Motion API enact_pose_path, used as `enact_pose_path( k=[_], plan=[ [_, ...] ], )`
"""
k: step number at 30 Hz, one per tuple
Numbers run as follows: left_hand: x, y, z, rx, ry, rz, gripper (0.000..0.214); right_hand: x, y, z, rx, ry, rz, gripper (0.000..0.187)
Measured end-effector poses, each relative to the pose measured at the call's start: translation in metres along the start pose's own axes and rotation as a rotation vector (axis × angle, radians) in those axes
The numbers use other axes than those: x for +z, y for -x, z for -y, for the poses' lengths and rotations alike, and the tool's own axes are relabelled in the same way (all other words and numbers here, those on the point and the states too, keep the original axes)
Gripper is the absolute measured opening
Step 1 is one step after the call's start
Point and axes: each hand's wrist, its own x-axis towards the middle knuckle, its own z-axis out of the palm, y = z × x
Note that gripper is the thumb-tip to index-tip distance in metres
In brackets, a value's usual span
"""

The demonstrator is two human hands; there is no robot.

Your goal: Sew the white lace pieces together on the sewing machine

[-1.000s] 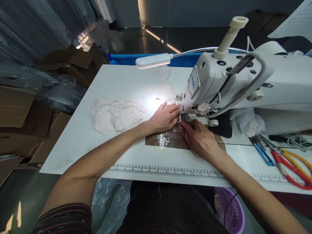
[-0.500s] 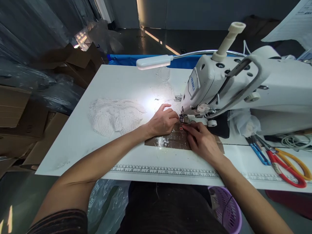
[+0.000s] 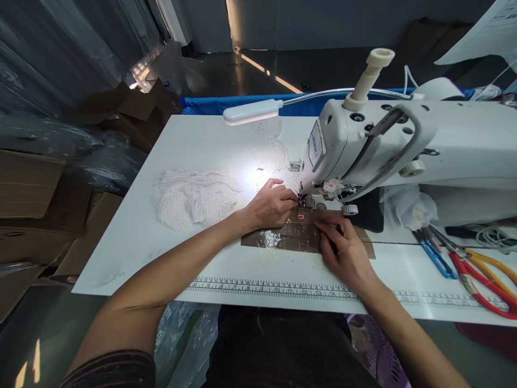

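Note:
Beside the presser foot (image 3: pixel 301 201) of a white sewing machine (image 3: pixel 337 140), my left hand (image 3: pixel 277 205) has its fingers curled and closed. What those fingertips hold, if anything, is hidden. White lace (image 3: pixel 274 153) lies just beyond that hand, under the bright light. A brown, tape-covered sheet (image 3: pixel 291 237) covers the table in front of the needle, with a small red mark (image 3: pixel 301 216) on it. My right hand (image 3: pixel 345 248) rests over the sheet's right part, index finger stretched out and thumb apart from it. Nothing shows between them.
More white lace (image 3: pixel 197 196) lies bunched on the left of the white table (image 3: pixel 133 237). Scissors with red handles (image 3: pixel 480 285) and blue-handled snips (image 3: pixel 438 258) lie at the right. A lamp (image 3: pixel 252 112) hangs above. A printed ruler (image 3: pixel 278 289) runs along the front edge.
My right hand has drawn back from the presser foot, to the right and nearer to me, uncovering the red mark. My left hand stays by the foot. The view has shifted slightly.

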Motion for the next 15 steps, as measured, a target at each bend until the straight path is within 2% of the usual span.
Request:
enact_pose_path(
  k=[9,13,14,15],
  plan=[
    [-0.005,-0.001,-0.003,-0.07,-0.035,0.024,0.033,-0.003,0.01,0.006,-0.064,-0.005,-0.02,0.034],
    [-0.015,0.004,-0.008,-0.03,-0.095,0.01,0.032,-0.028,0.024,0.024,-0.095,-0.088,-0.081,0.045],
    [-0.018,0.009,-0.012,-0.016,-0.091,0.029,0.031,-0.038,0.032,0.03,-0.081,-0.112,-0.078,0.048],
    [-0.02,0.016,-0.018,-0.008,-0.077,0.061,0.031,-0.047,0.041,0.037,-0.074,-0.132,-0.017,0.048]
  ],
)
